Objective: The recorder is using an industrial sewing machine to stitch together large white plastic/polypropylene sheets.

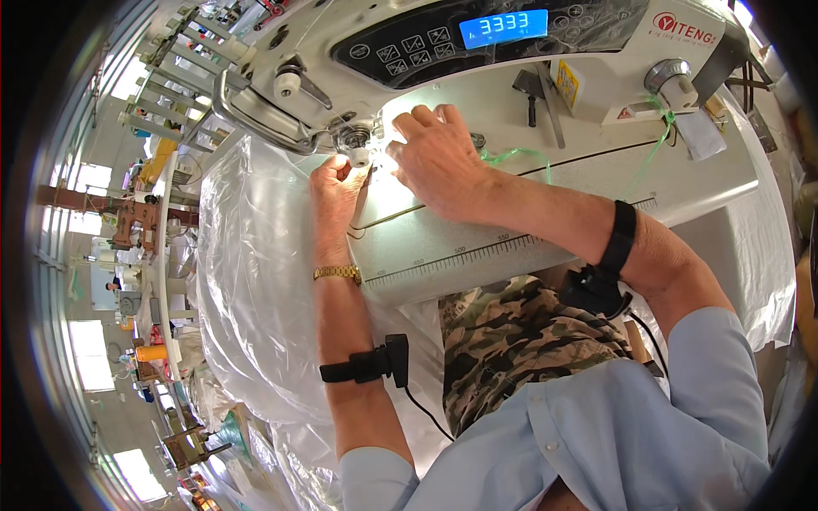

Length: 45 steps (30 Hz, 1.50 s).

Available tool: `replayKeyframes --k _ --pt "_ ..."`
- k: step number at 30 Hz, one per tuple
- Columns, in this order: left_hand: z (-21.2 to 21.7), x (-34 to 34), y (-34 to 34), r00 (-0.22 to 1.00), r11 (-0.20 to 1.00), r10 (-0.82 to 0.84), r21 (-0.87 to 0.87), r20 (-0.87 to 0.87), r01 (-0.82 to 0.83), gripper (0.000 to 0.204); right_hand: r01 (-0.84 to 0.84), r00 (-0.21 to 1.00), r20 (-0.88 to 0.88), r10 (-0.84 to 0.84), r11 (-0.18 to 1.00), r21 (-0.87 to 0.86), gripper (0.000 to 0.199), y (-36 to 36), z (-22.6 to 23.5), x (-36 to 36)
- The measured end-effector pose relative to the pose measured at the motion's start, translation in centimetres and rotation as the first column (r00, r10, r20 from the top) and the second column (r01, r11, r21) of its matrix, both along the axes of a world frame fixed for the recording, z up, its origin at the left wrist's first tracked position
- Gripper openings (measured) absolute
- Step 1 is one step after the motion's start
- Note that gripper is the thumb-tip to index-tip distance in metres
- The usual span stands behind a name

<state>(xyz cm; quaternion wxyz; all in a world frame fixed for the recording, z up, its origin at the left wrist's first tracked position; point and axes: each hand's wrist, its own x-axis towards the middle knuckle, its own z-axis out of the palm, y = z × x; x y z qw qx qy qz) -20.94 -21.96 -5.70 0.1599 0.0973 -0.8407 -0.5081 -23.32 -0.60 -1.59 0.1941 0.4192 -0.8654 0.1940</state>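
Observation:
Both my hands are at the needle end of a white sewing machine. My left hand is closed, thumb and finger pinched beside the round tension knob on the machine head. What the pinch holds, if anything, is too small to make out. Opposite it, my right hand is closed with curled fingers. Its fingertips point toward the needle area and are partly lost in the lamp's glare. Below lies the metal machine bed with a ruler scale along its front edge. A gold watch is on my left wrist.
Green thread lies on the bed behind my right forearm, and more is tied at the handwheel-like knob. A screwdriver rests near the machine arm. Clear plastic sheeting hangs at the left. A lit control panel is above.

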Motion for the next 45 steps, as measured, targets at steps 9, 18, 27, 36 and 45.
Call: replayKeyframes --k 9,18,27,36,45 --pt "0.5 0.1 0.7 0.998 0.997 -0.035 -0.069 -0.049 0.032 0.014 0.198 0.961 0.213 -0.176 0.976 -0.088 0.024 -3.4 -1.5 0.1" --pt "1.5 0.6 1.4 0.998 0.986 -0.025 -0.164 -0.060 0.015 0.018 0.273 0.941 0.251 -0.228 0.948 -0.165 0.022 -4.7 -2.9 -1.2" --pt "1.8 1.0 1.3 0.998 0.998 -0.057 -0.021 -0.037 0.056 0.014 0.144 0.961 0.263 -0.080 0.961 -0.235 0.019 -2.8 -2.5 -0.7" --pt "3.3 2.0 0.8 0.997 0.974 -0.049 0.219 -0.064 0.062 0.022 -0.238 0.943 0.190 0.275 0.951 -0.196 0.011 0.9 -0.6 1.0" --pt "4.4 2.8 0.5 0.954 0.800 0.101 0.593 -0.283 0.091 0.028 -0.524 0.716 0.334 0.613 0.788 -0.323 0.008 0.7 0.2 1.2"
